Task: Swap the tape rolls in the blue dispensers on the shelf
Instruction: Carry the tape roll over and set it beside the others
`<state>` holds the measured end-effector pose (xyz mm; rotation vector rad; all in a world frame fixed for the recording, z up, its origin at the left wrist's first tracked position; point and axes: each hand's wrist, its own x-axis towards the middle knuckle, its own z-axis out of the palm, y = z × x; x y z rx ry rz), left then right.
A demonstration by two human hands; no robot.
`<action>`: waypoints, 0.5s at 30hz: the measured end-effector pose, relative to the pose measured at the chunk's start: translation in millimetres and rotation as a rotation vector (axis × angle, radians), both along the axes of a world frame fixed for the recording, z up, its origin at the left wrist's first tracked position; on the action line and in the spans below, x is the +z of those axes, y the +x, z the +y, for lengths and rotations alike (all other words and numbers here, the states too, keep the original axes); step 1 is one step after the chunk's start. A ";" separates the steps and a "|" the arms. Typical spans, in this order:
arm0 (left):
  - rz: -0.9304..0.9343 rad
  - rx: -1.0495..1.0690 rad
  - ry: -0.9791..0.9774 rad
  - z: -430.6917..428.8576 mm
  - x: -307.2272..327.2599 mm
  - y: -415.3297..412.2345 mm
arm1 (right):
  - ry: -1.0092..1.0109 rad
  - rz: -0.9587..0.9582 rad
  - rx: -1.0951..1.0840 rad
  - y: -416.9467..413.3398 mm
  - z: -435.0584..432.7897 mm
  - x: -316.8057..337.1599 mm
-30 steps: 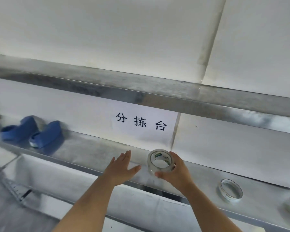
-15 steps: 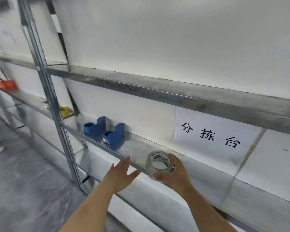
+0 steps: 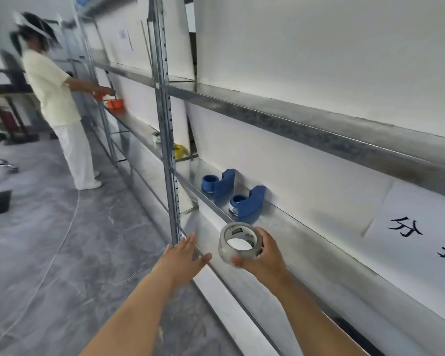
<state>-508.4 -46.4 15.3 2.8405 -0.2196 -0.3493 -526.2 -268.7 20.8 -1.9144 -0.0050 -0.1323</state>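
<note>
Head view looks along a long galvanised steel shelf (image 3: 306, 242) with a white wall behind it. Right hand (image 3: 261, 255) grips a fat roll of clear packing tape with a white printed core (image 3: 239, 242), thumb under it and fingers curled over its far side, carrying it in the air just in front of the shelf's front edge. Left hand (image 3: 181, 258) is empty, fingers spread and flat, held beside the roll near the upright post (image 3: 168, 150).

Farther along the shelf stand the two blue plastic tape dispensers. The nearer dispenser (image 3: 249, 202) has a roll seated on its hub, a pale band showing at its lower edge. The farther dispenser (image 3: 219, 185) shows a blue hub; whether it carries any tape I cannot tell.

As a judgement, the swap is at an early stage: a fresh roll is in hand, neither dispenser is being touched, and the nearer one is loaded. Left to do: reach the dispensers, pull out what is seated, and fit replacements in both.

A person in pale clothes (image 3: 59, 98) works at the shelving well beyond.
</note>
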 end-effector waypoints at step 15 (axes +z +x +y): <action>-0.029 0.141 -0.085 48.9 30.1 126.1 | 0.113 -0.008 0.194 170.5 71.8 8.8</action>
